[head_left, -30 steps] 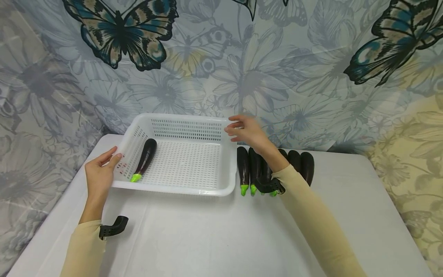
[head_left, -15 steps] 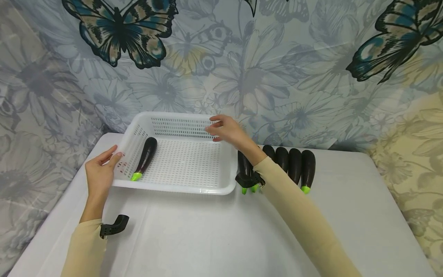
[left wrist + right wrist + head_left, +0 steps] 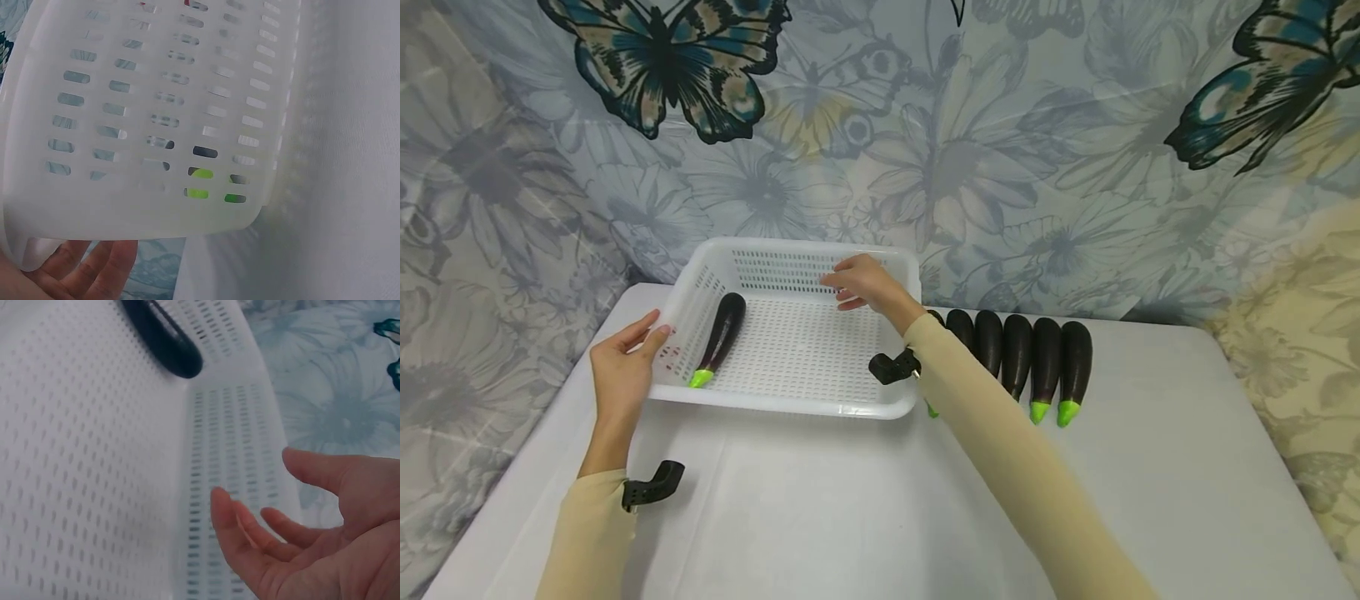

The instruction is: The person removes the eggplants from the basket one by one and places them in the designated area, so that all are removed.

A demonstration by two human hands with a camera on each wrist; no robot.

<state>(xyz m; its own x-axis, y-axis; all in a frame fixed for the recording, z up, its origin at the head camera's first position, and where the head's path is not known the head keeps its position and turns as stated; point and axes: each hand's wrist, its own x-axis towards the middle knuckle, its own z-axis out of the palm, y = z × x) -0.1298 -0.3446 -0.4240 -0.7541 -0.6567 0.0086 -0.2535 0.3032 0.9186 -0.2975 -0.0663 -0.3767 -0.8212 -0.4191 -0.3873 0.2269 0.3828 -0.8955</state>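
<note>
A white perforated plastic basket [image 3: 790, 406] stands on the table with one dark eggplant [image 3: 722, 337] lying along its left end, green stem toward the front. My left hand [image 3: 621, 367] grips the basket's left rim; in the left wrist view its fingers [image 3: 115, 269] show past the basket's corner. Over the basket's back right part hovers my right hand [image 3: 872, 287]. Its fingers are spread and relaxed with nothing between them, as the right wrist view confirms, the thumb [image 3: 312, 469] apart from the fingers.
Several more eggplants [image 3: 1075, 367] lie side by side in a row right of the basket, partly behind the right sleeve [image 3: 1000, 458]. A white cloth covers the table [image 3: 820, 508]. A butterfly-printed backdrop [image 3: 760, 196] rises close behind it.
My right hand has moved left from the basket's right rim to over its inside, uncovering more of the eggplant row. My left hand stays on the left rim.
</note>
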